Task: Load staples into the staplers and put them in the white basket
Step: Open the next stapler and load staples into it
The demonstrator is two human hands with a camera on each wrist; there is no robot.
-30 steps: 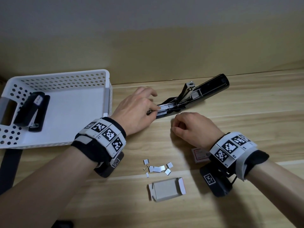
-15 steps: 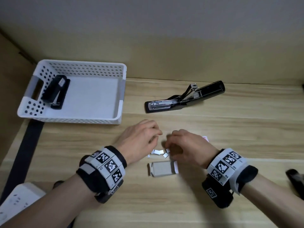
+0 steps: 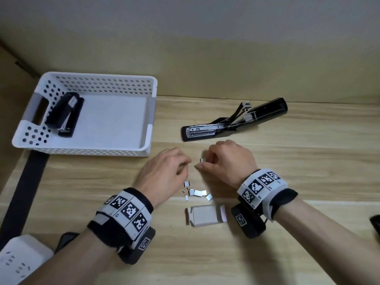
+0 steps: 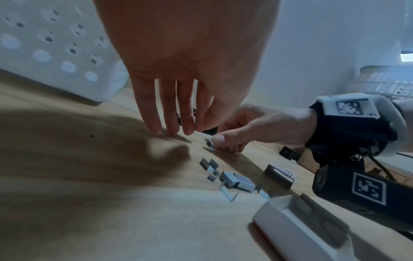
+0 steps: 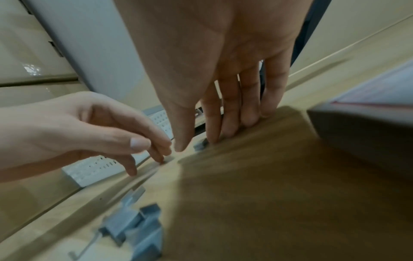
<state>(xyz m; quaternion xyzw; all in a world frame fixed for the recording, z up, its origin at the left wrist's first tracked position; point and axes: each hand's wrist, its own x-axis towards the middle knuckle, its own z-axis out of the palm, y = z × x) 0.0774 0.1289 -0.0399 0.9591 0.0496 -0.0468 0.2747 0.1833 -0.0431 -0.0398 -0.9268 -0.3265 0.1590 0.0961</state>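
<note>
Right hand [image 3: 228,161] pinches small staple strip [image 3: 202,160] at table; left hand [image 3: 164,173] fingers loosely curled, apparently empty. Open stapler [image 3: 232,122] beyond, unloaded; another in white basket [image 3: 148,112]. Next: seat strip in channel, aligned.

Glossy black plastic stapler [image 3: 234,122] with bright metal rail, matt perforated white plastic basket [image 3: 98,149], wood-grain table [image 3: 308,161].

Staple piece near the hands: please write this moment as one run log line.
right hand: pinches staple piece | left hand: empty | open stapler: unloaded
</note>
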